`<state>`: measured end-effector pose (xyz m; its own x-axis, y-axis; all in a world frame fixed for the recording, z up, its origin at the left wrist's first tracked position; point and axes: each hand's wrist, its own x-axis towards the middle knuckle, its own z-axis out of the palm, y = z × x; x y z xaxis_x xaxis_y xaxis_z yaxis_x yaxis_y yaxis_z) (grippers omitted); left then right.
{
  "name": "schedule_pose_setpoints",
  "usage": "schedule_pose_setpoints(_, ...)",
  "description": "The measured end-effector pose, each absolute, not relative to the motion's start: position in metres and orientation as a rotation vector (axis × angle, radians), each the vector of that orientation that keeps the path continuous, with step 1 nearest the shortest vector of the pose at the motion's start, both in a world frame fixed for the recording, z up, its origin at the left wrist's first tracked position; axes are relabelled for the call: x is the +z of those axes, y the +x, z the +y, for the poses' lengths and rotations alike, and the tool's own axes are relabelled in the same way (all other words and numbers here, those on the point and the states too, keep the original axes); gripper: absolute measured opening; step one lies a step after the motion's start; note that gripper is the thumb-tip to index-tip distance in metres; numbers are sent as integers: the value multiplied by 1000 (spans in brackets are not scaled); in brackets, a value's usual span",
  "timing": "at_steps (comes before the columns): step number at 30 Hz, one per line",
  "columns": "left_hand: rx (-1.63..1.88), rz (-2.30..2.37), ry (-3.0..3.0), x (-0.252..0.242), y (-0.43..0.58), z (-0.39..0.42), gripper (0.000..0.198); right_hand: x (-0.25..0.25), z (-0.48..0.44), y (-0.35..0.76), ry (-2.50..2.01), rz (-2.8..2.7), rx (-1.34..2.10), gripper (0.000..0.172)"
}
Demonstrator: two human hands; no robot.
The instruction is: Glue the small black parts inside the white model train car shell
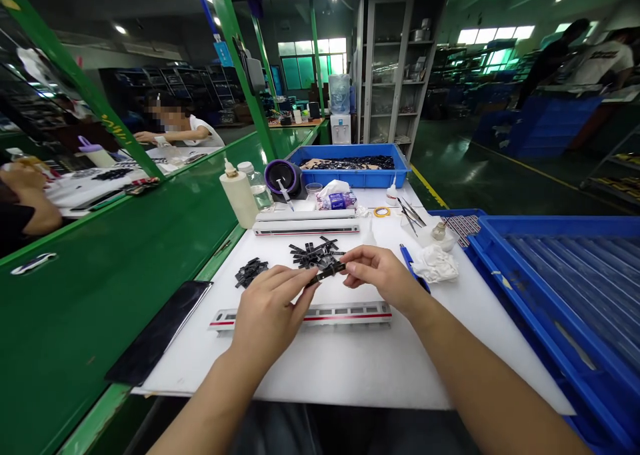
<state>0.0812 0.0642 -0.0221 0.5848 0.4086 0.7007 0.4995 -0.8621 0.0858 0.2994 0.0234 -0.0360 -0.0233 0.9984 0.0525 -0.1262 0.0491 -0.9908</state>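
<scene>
My left hand [273, 312] and my right hand [380, 275] meet above the white work mat [350, 362], both pinching one small black plastic part [327, 272] between fingertips. Just under my hands lies a white model train car shell with a red stripe [350, 315]. Behind the held part is a loose pile of black parts [317, 254], and a smaller pile [251, 271] sits to its left. A second white train shell [306, 227] lies farther back.
A white glue bottle [240, 195], clear bottle [256, 183], purple-rimmed cup [283, 175], tape ring [382, 212], tweezers [411, 214] and crumpled tissue [436, 263] stand at the back. Blue bins [565, 295] flank the right. A dark phone [160, 332] lies left. Other people work beyond the green conveyor [125, 242].
</scene>
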Motion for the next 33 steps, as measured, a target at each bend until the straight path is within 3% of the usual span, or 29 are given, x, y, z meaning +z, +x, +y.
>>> schedule_pose_setpoints(7, -1196, -812, -2709, -26, 83, 58, 19, -36, 23, 297, -1047, -1064, 1288, 21)
schedule_pose_setpoints(11, -1192, -991, -2861, -19, 92, 49, 32, -32, 21, 297, -1083, -1120, 1212, 16)
schedule_pose_setpoints(16, -1166, -1200, -2969, -9, 106, 43, 17, -31, 19, 299, -1050, -1204, 1179, 15)
schedule_pose_setpoints(25, -1184, -1505, -3027, -8, 112, 44, 14, -29, 17, 297, -1015, -1213, 1134, 16)
schedule_pose_setpoints(33, -1170, -1237, -3173, -7, 117, 43, 16, -27, 16, 299, -899, -1133, 1157, 11)
